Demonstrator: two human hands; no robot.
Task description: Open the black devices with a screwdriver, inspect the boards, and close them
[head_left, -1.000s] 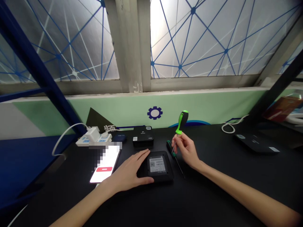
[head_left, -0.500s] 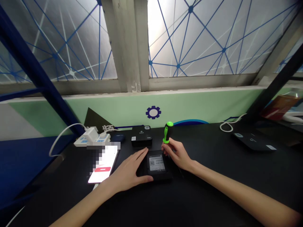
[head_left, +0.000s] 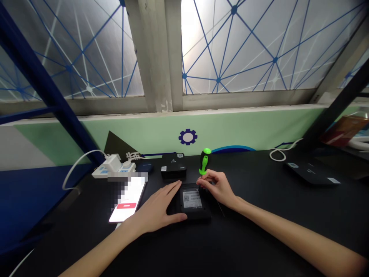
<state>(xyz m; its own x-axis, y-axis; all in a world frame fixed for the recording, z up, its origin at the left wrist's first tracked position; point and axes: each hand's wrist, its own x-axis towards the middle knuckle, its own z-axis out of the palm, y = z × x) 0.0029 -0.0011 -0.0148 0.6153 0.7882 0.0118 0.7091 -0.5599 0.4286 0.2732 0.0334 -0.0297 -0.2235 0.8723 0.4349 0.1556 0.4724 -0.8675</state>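
Behind the black table (head_left: pixel 259 234), frosted windows (head_left: pixel 230 42) with blue and white lines sit over a green wall (head_left: pixel 138 132). Past the dark post (head_left: pixel 324 111) at right, a blurred amber container (head_left: pixel 346 129) tilts, its contents unclear. The left hand (head_left: pixel 157 207) spreads thumb wide from fingers over the left side of a black box (head_left: pixel 191 200), which lies label up at mid-table, its inside out of view. Near that wrist lies a lit phone (head_left: pixel 127 204); beyond it, a white strip (head_left: pixel 99 172) has plugs (head_left: pixel 113 163) in its sockets. The right hand (head_left: pixel 220 188) pinches a green-and-black screwdriver (head_left: pixel 205 161), near upright at the box's far right corner; whether its tip touches, I cannot tell. Beside the box lies a thin rod (head_left: pixel 220 209), partly hidden.
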